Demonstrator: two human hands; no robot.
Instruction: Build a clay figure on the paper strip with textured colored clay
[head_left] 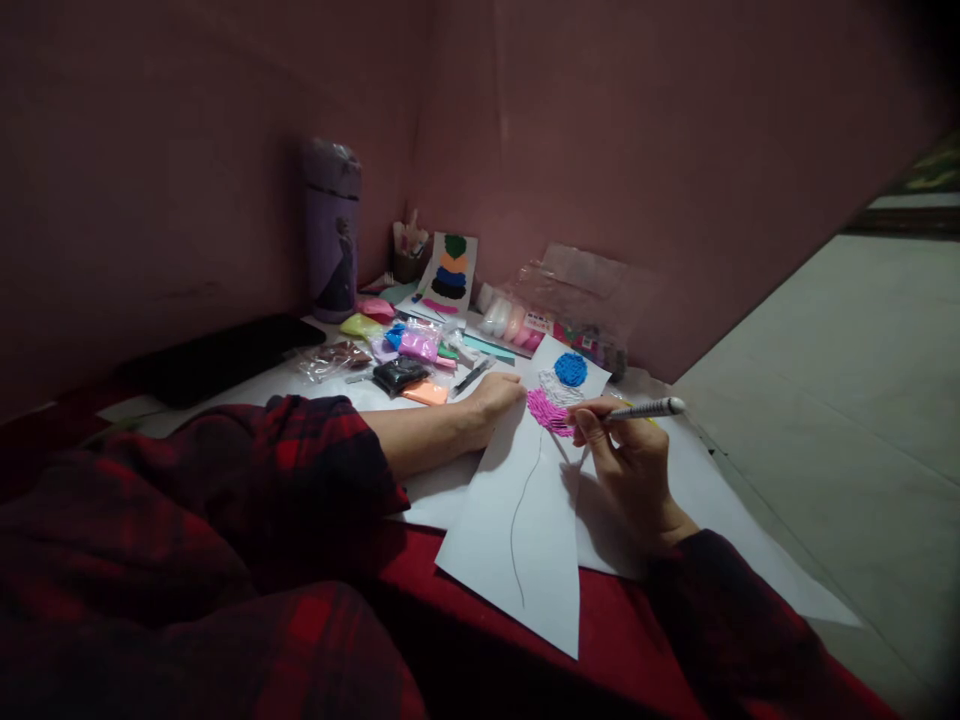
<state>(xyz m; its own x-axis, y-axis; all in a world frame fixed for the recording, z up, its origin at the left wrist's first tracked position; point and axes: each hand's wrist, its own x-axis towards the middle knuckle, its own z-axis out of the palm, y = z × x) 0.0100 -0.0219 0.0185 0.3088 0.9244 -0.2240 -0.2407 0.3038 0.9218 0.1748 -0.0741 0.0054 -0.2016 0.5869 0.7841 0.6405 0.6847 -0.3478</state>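
Observation:
A white sheet of paper (547, 530) lies slanted in front of me, its near end reaching over the table edge. On it are textured patches of blue clay (571, 370), white clay (559, 388) and pink clay (549, 412). A thin curved line runs down from the pink patch. My left hand (495, 402) is closed at the sheet's left edge; its fingertips are partly hidden. My right hand (626, 465) grips a pen (649, 409) with a pale patterned barrel, its working end at the pink clay.
Several clay packets (418, 346) lie beyond my left hand, near a black marker (472, 374). A card with coloured bands (452, 275) leans at the back. A purple bottle (334, 235), a dark flat object (225, 355) and a plastic bag (570, 290) stand or lie near the walls.

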